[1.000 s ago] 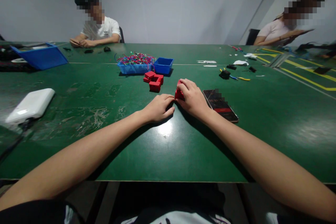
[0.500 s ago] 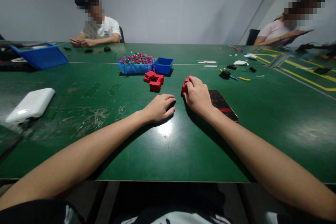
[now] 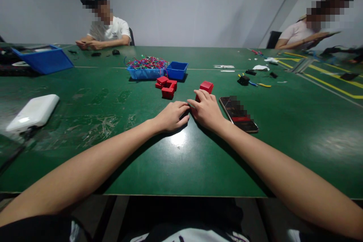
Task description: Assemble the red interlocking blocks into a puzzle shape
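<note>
My left hand (image 3: 172,116) rests on the green table (image 3: 181,170), thumb and fingers apart and slightly bent, with nothing visible in it. Close beside it lies my right hand (image 3: 207,110), its fingers loosely spread and its fingertips near those of the left. Just beyond the right fingers stands a red block (image 3: 207,86), partly hidden by them; whether they touch it I cannot tell. Farther left, beyond my left hand, several red blocks (image 3: 168,91) sit in a small group. To the right of my right hand lies a phone (image 3: 231,109) with its screen lit.
A blue tray of coloured wires (image 3: 146,73) stands beside a smaller blue bin (image 3: 177,71). On the left are a white device (image 3: 34,111) with a cable and a tilted blue bin (image 3: 44,61). Pliers (image 3: 255,83) lie at right. Two people sit across the table.
My right hand has come off the red block, moving toward me and left beside my left hand. More of the block and the phone now shows. The left hand stays still.
</note>
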`<move>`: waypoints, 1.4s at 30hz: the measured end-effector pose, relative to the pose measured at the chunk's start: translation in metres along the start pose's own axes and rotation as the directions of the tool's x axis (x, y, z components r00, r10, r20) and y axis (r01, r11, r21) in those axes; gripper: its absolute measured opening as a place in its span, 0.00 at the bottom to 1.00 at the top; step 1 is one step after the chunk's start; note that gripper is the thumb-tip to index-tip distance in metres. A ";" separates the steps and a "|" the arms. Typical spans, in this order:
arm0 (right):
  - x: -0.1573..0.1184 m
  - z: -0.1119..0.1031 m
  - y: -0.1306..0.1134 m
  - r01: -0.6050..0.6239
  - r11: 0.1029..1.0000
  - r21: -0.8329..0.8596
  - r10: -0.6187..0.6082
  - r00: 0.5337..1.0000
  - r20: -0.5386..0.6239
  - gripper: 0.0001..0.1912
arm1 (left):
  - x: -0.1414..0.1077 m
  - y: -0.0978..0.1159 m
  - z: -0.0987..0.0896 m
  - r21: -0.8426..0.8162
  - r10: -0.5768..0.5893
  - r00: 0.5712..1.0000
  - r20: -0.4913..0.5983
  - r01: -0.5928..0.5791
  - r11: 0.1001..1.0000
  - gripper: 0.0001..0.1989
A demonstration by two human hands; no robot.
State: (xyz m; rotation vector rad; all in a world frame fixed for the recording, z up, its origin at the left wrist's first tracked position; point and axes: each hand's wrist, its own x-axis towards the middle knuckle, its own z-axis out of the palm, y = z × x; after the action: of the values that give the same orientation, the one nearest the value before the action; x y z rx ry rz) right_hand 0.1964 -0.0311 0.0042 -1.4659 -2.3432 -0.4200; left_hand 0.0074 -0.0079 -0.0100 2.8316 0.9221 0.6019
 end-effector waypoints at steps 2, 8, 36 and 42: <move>-0.001 0.002 0.002 0.001 1.000 0.004 -0.002 1.000 0.028 0.18 | 0.000 0.000 0.000 0.001 -0.001 1.000 -0.002 0.001 1.000 0.19; 0.000 0.001 0.005 0.002 1.000 0.027 -0.003 0.999 0.048 0.16 | 0.002 0.001 0.001 -0.001 0.004 1.000 0.001 -0.004 1.000 0.19; 0.003 -0.005 0.003 -0.273 0.940 -0.204 0.298 0.950 0.098 0.27 | -0.001 -0.002 0.002 0.053 0.032 0.999 -0.015 -0.032 0.998 0.19; 0.005 0.003 0.008 0.026 0.997 0.069 -0.042 0.967 0.251 0.20 | -0.001 -0.002 0.002 0.036 0.028 1.000 -0.009 -0.028 0.999 0.19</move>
State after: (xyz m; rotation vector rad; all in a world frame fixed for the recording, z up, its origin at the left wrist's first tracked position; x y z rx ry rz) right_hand 0.2014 -0.0225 0.0045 -1.5285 -2.5545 -0.1701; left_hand 0.0066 -0.0068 -0.0123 2.8800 0.9052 0.6091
